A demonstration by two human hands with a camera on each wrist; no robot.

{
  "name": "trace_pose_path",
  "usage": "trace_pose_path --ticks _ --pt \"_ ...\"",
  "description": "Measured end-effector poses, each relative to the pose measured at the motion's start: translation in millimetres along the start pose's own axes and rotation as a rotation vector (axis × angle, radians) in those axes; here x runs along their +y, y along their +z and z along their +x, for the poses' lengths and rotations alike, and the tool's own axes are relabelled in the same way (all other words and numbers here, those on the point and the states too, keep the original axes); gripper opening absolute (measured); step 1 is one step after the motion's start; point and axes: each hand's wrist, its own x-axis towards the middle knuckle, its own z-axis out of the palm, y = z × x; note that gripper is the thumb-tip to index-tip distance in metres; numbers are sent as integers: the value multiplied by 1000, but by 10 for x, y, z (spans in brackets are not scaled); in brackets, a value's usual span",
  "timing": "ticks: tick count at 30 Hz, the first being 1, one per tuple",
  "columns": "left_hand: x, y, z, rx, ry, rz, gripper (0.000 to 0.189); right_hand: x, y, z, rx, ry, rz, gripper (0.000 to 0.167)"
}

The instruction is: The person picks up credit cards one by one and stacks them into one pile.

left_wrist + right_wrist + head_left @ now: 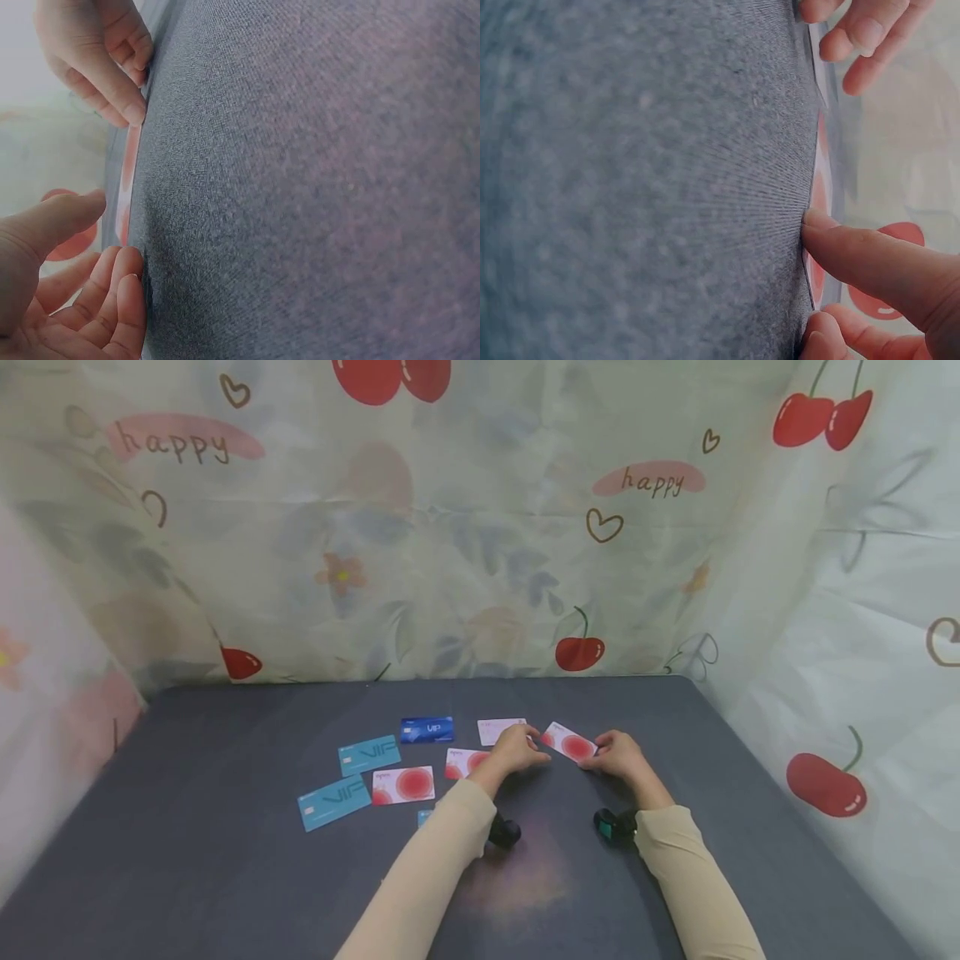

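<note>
A white card with red circles (568, 742) lies tilted on the dark table at the right of the other cards. At its right end, the thumb and fingers of my right hand (619, 755) grip its edges; in the right wrist view the thumb (855, 244) is on the near edge. Close to the card's left end, my left hand (517, 751) has loosely bent, parted fingers and holds nothing. Just behind that hand is a pale pink card (492, 730), partly covered by it. Another red-circle card (459, 764) is partly hidden behind my left wrist.
To the left lie a dark blue VIP card (427, 730), two teal VIP cards (369, 755) and a further red-circle card (402, 786). The corner of a blue card (423, 817) shows beside my left sleeve. A patterned curtain (465, 543) borders the dark table (225, 860).
</note>
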Motion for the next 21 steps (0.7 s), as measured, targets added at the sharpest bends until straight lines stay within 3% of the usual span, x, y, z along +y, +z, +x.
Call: trace_pose_path --ticks 1,3,6,8,9,10,11,13,17,19,21 --pt "-22 34 32 11 -1 25 44 2 -2 3 -2 -2 -1 55" --pt "-380 310 422 30 25 49 47 1 -5 1 -8 -4 -5 55" --pt "-1138 884 1198 57 52 71 58 -7 -9 -15 -19 -12 -11 53" --pt "-1688 1275 1745 77 94 34 67 -16 -15 -27 -34 -16 -18 53" --pt "-1826 1382 1894 75 87 33 70 -18 -18 -28 -42 -19 -19 53" --pt "-1879 1424 1944 75 85 36 72 -19 -20 -29 -50 -22 -23 53" --pt "-1851 1404 1915 74 88 42 72 -19 -21 -27 -57 -20 -21 54" --pt "-1595 1231 1652 70 83 53 64 -14 -27 -19 -72 -18 -17 54" --pt "-589 509 665 -3 -13 49 44 13 -55 -6 -96 -53 -14 58" --pt "-211 239 271 -12 -34 29 41 16 -64 -10 -99 -66 -13 60" --pt "37 66 7 -21 -59 16 39 14 -67 -19 -101 -75 -13 61"
